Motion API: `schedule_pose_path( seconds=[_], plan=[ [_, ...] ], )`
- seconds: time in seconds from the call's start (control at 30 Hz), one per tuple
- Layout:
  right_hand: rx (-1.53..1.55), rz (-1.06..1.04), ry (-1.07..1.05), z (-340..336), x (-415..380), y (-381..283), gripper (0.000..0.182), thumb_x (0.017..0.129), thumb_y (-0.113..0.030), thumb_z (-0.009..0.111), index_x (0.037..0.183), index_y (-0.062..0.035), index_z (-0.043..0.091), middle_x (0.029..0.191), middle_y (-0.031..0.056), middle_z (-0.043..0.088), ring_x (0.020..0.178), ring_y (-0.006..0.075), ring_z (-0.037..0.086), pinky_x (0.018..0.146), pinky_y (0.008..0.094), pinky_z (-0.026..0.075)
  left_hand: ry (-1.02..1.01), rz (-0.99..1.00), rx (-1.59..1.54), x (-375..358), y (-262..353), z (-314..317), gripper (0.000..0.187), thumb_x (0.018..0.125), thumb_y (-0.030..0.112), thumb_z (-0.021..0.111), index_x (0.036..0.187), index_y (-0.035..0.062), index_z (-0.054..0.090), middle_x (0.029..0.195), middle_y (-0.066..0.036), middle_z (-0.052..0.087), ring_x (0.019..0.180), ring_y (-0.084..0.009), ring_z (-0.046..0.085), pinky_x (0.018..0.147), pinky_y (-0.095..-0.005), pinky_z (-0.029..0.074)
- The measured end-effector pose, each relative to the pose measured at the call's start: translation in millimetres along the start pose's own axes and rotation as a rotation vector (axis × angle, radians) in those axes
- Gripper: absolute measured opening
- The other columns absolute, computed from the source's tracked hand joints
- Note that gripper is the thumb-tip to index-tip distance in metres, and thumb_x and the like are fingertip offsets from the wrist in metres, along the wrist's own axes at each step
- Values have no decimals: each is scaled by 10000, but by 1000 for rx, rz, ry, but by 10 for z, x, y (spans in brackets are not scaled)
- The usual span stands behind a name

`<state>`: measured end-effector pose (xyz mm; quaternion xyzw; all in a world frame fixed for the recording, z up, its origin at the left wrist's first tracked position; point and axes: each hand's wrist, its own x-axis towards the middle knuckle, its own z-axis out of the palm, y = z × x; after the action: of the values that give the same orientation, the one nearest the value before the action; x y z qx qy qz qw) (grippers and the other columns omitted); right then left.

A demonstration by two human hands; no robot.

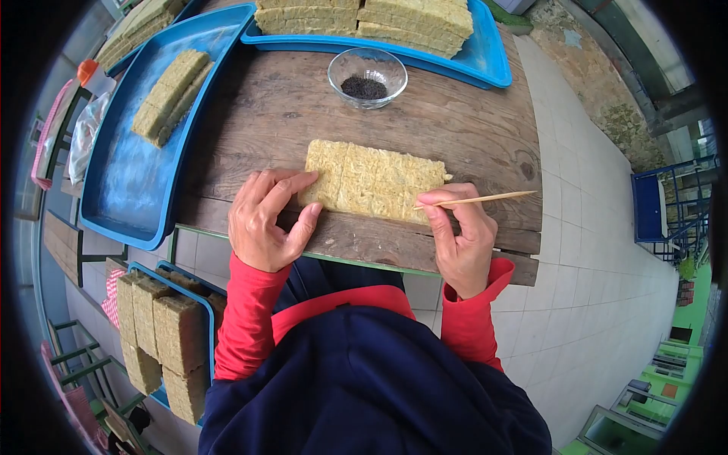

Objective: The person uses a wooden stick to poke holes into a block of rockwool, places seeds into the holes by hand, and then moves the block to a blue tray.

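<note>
A yellowish, fibrous rockwool slab (pixel 371 178) lies flat on the wooden table in front of me, scored into small blocks. My left hand (pixel 265 216) is at its left end, fingers and thumb spread, with the index fingertip on the slab's edge and the thumb tip by its near corner. Pinched in my right hand (pixel 462 239) is a thin wooden skewer (pixel 497 197), whose tip meets the slab's top near the right end. Beyond the slab stands a clear glass bowl (pixel 368 76) with small dark seeds (pixel 364 88) in the bottom.
A blue tray (pixel 121 201) on the left carries a rockwool piece (pixel 171 98). Stacked slabs (pixel 364 19) fill another blue tray (pixel 497 64) at the back. Lower left, more rockwool blocks (pixel 178 334) stand in a tray below table height. Tiled floor (pixel 584 250) runs along the right.
</note>
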<state>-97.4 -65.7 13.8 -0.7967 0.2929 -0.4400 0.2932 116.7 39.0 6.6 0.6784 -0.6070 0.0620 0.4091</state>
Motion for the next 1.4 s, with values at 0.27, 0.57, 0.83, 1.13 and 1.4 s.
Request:
schedule_pose_path(
  seconds=[0.27,0.57,0.83,1.13,1.4],
  plan=[
    [-10,-25,-12,-7,5,6,95,822,-3,667,901,-51,687,809,73,653,753,203,607,596,305,488,-47,-56,-26,-13,11,-14,331,696,193,696,983,26,692,927,-141,657,850,-300,617,770,-356,474],
    [22,-1,2,-2,-9,25,88,830,-9,666,904,-54,683,815,68,647,743,195,603,589,296,478,9,-10,3,1,3,15,294,677,161,738,958,81,708,886,-76,656,767,-251,597,695,-342,481],
    [14,11,-17,-9,2,2,74,838,-19,661,902,-48,681,813,65,651,756,197,599,605,296,478,-49,-69,-15,-4,28,-17,330,694,193,703,979,27,693,924,-139,655,846,-300,615,769,-354,473],
    [12,-5,-22,-5,10,16,63,841,-32,659,898,-45,683,810,68,656,772,204,599,616,302,480,-47,-70,-19,-7,20,-12,336,695,203,704,983,32,695,919,-136,656,835,-297,615,761,-351,474],
    [13,4,-24,-7,4,21,62,842,-36,659,899,-44,683,814,70,660,778,208,602,622,304,485,-43,-56,-13,-7,15,-9,330,697,203,704,978,32,694,920,-135,658,835,-297,616,759,-351,474]
  ],
)
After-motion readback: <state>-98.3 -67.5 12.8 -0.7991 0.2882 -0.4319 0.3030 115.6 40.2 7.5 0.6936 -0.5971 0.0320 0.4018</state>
